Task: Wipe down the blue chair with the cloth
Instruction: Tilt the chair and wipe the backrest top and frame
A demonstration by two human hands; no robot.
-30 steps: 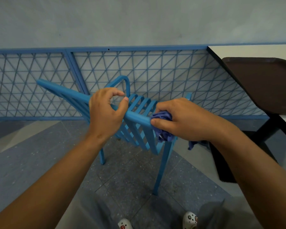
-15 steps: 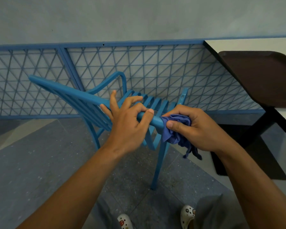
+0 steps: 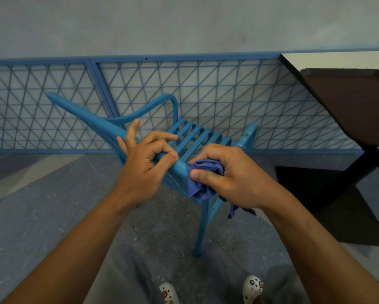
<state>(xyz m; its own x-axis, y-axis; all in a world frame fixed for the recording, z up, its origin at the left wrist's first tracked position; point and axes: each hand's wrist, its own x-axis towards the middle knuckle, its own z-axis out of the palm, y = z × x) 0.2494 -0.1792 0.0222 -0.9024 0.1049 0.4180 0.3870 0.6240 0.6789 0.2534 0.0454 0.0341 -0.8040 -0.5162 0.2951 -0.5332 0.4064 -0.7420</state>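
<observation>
The blue chair (image 3: 193, 132) is tipped toward me, its top rail running from upper left down to the centre. My left hand (image 3: 144, 170) holds that rail between thumb and curled forefinger, with the other fingers lifted. Just to its right, my right hand (image 3: 226, 174) grips a bunched blue-purple cloth (image 3: 202, 181) wrapped over the rail's near end. A tail of the cloth hangs below my right wrist. One chair leg reaches the floor between my arms.
A blue metal lattice fence (image 3: 228, 102) runs along the wall behind the chair. A white table (image 3: 337, 60) with a dark brown tray (image 3: 359, 102) stands at the right, its black leg and base on the floor. My white clogs (image 3: 252, 286) show at the bottom.
The chair's top rail has dropped lower and closer to me. My left hand loosened from a full grip to a thumb-and-forefinger hold. The cloth hand slid along the rail to its end.
</observation>
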